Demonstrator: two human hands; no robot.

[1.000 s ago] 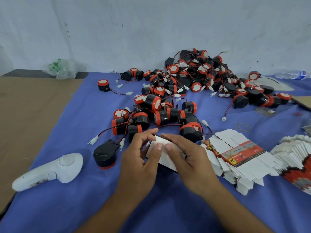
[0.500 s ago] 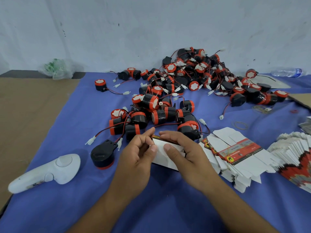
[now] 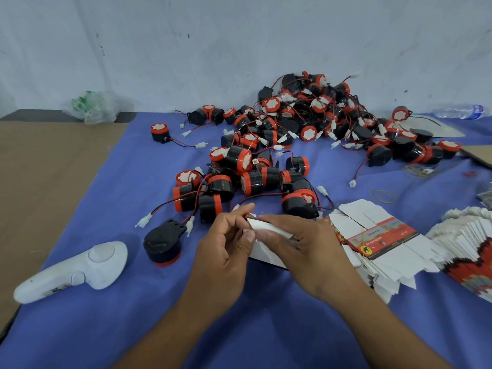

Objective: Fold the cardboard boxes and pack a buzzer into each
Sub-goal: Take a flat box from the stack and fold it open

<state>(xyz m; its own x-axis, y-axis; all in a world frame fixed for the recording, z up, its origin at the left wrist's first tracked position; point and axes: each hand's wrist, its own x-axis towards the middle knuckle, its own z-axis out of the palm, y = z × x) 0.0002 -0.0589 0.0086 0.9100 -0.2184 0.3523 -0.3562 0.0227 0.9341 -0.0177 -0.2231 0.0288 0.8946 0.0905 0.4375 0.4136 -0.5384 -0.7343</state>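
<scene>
1. At the near middle of the blue cloth [image 3: 127,187], a partly folded white cardboard box [image 3: 266,255] is held between both hands.
2. Its left end is pinched by the left hand [image 3: 226,249], with the thumb below and the forefinger curled above.
3. Its upper flap is gripped by the right hand [image 3: 300,251], whose fingers are bent over the top edge.
4. A single buzzer [image 3: 163,243] is seen face down just left of the left hand, apart from it.
5. Beyond the hands, a heap of buzzers [image 3: 306,115] is spread towards the wall.
6. A stack of flat boxes [image 3: 378,241] is laid just beside the right hand.
7. A white controller [image 3: 77,267] is placed at the cloth's left edge.
</scene>
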